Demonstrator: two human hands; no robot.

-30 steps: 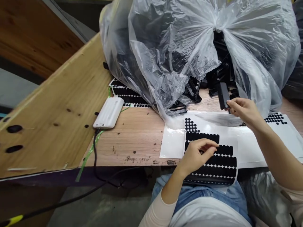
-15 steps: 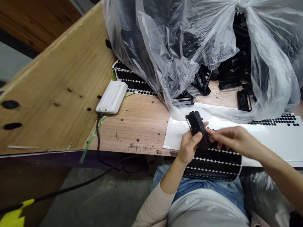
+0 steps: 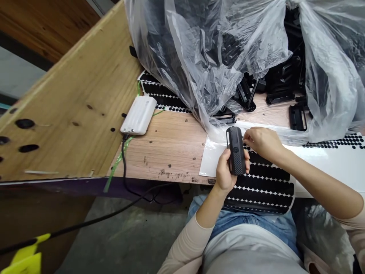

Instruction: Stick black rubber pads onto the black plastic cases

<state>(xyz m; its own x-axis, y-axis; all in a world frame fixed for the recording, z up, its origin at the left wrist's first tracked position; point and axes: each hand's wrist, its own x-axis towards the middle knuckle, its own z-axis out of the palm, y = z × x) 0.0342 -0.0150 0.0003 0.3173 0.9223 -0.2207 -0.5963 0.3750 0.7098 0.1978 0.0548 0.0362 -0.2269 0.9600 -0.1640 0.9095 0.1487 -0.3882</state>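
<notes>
My left hand (image 3: 224, 173) is wrapped round a black plastic housing (image 3: 236, 158), oblong, with a finely ribbed face and a small round mark near its middle. The housing is held upright over the table's front edge. Just right of it, my right hand (image 3: 264, 141) has its thumb and fingertips pinched together; whatever they hold is too small to make out. Below that hand, a sheet of round black stickers (image 3: 261, 186) droops over the edge towards my lap. Its upper part is partly covered by my hands.
A large clear plastic bag (image 3: 205, 76) spills black plastic parts (image 3: 297, 117) at the back. A white power bank (image 3: 138, 115) with a black cable (image 3: 124, 160) lies left, beside a wooden panel (image 3: 71, 114). Another sticker sheet (image 3: 165, 93) lies partly under the bag.
My right hand has moved from the housing's side up and away, fingertips now over the sticker sheet. My left hand has turned the housing so its ribbed face shows upward.
</notes>
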